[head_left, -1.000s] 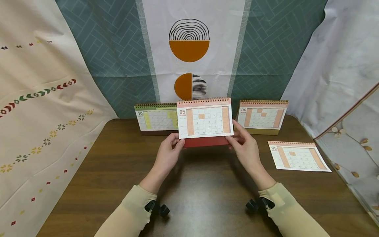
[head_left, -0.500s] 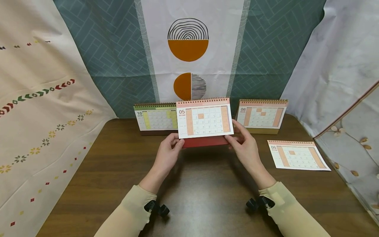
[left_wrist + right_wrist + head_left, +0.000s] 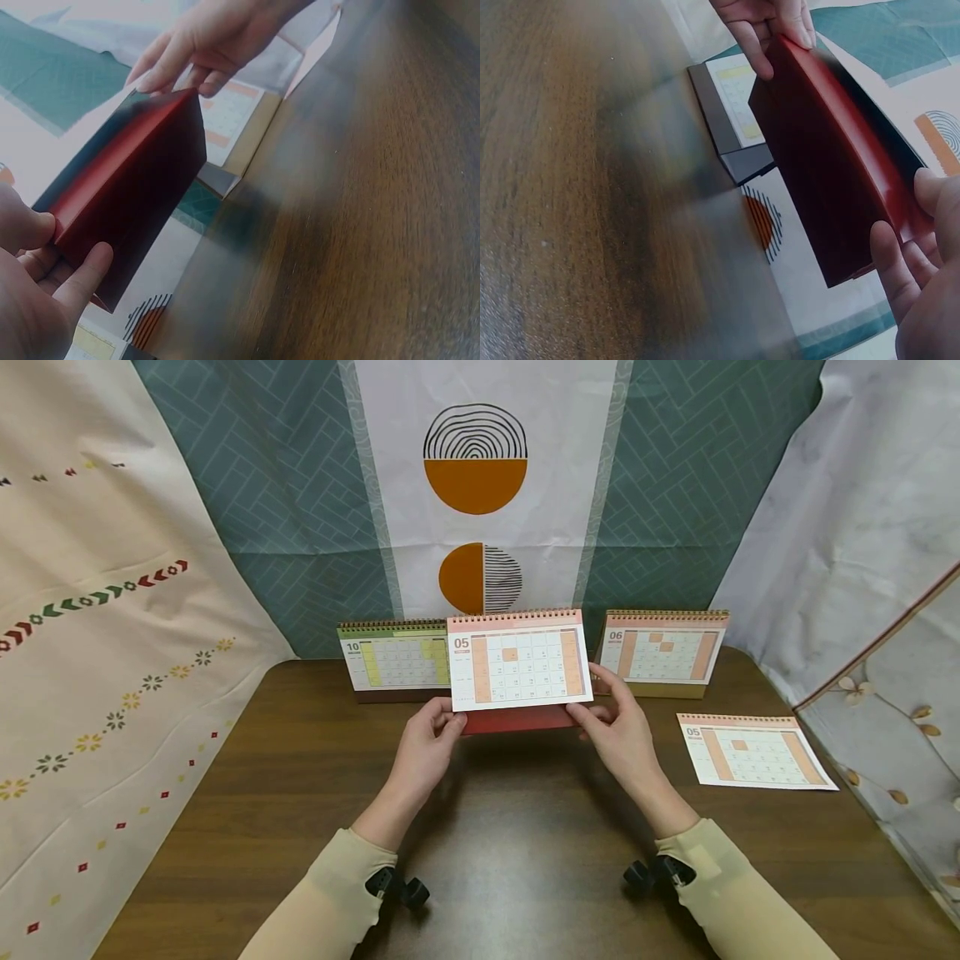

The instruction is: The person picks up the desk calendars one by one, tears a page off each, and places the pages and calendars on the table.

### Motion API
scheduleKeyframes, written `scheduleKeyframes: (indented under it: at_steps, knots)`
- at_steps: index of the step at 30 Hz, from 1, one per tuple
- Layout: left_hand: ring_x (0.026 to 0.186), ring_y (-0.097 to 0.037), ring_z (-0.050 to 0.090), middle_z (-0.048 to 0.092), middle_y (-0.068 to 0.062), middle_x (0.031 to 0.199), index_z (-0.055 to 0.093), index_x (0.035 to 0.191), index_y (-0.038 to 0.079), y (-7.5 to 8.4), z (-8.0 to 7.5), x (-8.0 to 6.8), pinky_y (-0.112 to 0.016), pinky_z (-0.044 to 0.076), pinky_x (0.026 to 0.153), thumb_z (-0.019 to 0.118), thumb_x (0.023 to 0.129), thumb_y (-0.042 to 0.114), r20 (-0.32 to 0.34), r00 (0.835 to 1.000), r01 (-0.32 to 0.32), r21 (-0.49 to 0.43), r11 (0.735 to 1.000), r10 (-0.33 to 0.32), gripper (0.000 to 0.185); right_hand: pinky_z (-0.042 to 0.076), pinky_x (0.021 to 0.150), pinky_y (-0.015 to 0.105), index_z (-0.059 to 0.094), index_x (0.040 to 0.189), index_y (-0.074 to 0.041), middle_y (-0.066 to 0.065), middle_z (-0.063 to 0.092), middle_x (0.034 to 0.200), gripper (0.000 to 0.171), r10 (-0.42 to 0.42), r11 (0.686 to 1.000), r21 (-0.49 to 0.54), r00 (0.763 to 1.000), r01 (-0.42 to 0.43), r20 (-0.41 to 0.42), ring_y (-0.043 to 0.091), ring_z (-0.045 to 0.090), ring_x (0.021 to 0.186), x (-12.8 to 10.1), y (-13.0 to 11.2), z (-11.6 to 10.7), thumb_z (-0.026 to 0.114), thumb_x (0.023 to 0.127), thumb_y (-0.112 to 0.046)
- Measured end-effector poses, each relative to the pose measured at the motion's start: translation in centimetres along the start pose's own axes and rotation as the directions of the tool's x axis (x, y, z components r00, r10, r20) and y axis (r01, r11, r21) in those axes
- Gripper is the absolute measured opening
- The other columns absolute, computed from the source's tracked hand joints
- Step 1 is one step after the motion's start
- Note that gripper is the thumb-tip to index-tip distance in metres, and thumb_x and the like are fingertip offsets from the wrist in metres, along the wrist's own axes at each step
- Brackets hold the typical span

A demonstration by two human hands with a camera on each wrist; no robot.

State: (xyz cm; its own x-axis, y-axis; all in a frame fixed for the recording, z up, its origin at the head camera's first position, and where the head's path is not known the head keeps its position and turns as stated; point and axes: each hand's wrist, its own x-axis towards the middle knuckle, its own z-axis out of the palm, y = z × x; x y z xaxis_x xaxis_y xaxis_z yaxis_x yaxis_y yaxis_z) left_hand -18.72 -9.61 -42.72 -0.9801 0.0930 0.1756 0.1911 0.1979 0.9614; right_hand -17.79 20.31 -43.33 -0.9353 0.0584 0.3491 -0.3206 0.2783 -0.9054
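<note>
A desk calendar (image 3: 525, 668) with a pink-topped page marked 05 and a red base (image 3: 517, 720) is lifted off the table between both hands. At its lower left corner, my left hand (image 3: 426, 739) pinches the red base, thumb in front. My right hand (image 3: 621, 735) grips the lower right corner, thumb on the front and a finger along the side edge. Both wrist views show the dark red underside (image 3: 150, 180) of the base, with fingers curled beneath it. The calendar leans back slightly, its page facing the head camera.
Behind on the left stands a green-topped calendar (image 3: 397, 664) marked 10, partly covered by the held one. A calendar (image 3: 663, 652) marked 06 stands at the back right. A loose 05 sheet (image 3: 765, 756) lies flat on the wooden table (image 3: 300, 827). Patterned cloths (image 3: 300, 527) hang around.
The right thumb has slid slightly left along the calendar's lower edge. Otherwise both hands and the calendar stay almost in place; the view shifts a little.
</note>
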Motion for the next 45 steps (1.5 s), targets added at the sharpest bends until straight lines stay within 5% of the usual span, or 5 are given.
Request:
scheduleKeyframes:
  at_steps: [14, 25, 34, 40, 45]
  knots:
    - [0.09, -0.021, 0.06, 0.08, -0.009, 0.1, 0.071, 0.122, 0.004, 0.14, 0.14, -0.06, -0.036, 0.041, 0.079, 0.065, 0.111, 0.006, 0.006, 1.0, 0.029, -0.015, 0.999, -0.029, 0.013, 0.063, 0.069, 0.032, 0.049, 0.166, -0.022, 0.018, 0.061, 0.135, 0.074, -0.025, 0.998, -0.05, 1.0, 0.025, -0.01, 0.029, 0.072, 0.087, -0.05, 0.1, -0.12, 0.084, 0.101, -0.013]
    - [0.088, -0.021, 0.059, 0.08, -0.01, 0.1, 0.071, 0.121, 0.004, 0.05, 0.31, -0.09, -0.034, 0.04, 0.077, 0.067, 0.11, 0.006, -0.001, 1.0, 0.013, -0.02, 1.0, -0.013, 0.012, 0.048, 0.069, 0.015, 0.057, 0.163, -0.018, 0.014, 0.067, 0.137, 0.074, -0.194, 0.932, -0.328, 0.977, 0.156, -0.086, 0.023, 0.068, 0.088, -0.23, 0.2, -0.08, 0.089, 0.096, -0.014]
    - [0.081, -0.02, 0.056, 0.078, -0.009, 0.095, 0.072, 0.119, 0.003, -0.03, 0.37, -0.09, -0.032, 0.038, 0.071, 0.066, 0.11, 0.005, -0.02, 1.0, -0.002, -0.015, 1.0, 0.002, 0.01, 0.062, 0.077, 0.051, 0.046, 0.168, -0.01, 0.02, 0.058, 0.152, 0.08, -0.24, 0.843, -0.5, 0.971, 0.196, -0.023, 0.032, 0.072, 0.101, -0.21, 0.28, 0.3, 0.086, 0.099, -0.021]
    - [0.079, -0.02, 0.055, 0.078, -0.009, 0.094, 0.072, 0.119, 0.003, 0.0, 0.4, -0.14, -0.032, 0.038, 0.07, 0.067, 0.11, 0.005, -0.028, 1.0, 0.001, -0.008, 1.0, -0.001, 0.01, 0.055, 0.069, 0.051, 0.045, 0.169, -0.009, 0.022, 0.053, 0.155, 0.08, -0.262, 0.806, -0.553, 0.965, 0.212, -0.013, 0.037, 0.069, 0.107, -0.32, 0.16, 0.48, 0.085, 0.101, -0.023]
    - [0.08, -0.021, 0.055, 0.078, -0.009, 0.095, 0.072, 0.119, 0.004, 0.0, 0.43, -0.2, -0.033, 0.038, 0.072, 0.067, 0.11, 0.006, -0.027, 1.0, 0.007, 0.008, 1.0, -0.007, 0.01, 0.058, 0.077, 0.054, 0.05, 0.165, -0.007, 0.021, 0.052, 0.156, 0.08, -0.306, 0.805, -0.541, 0.952, 0.243, -0.028, 0.039, 0.069, 0.113, -0.27, -0.01, 0.52, 0.088, 0.097, -0.022]
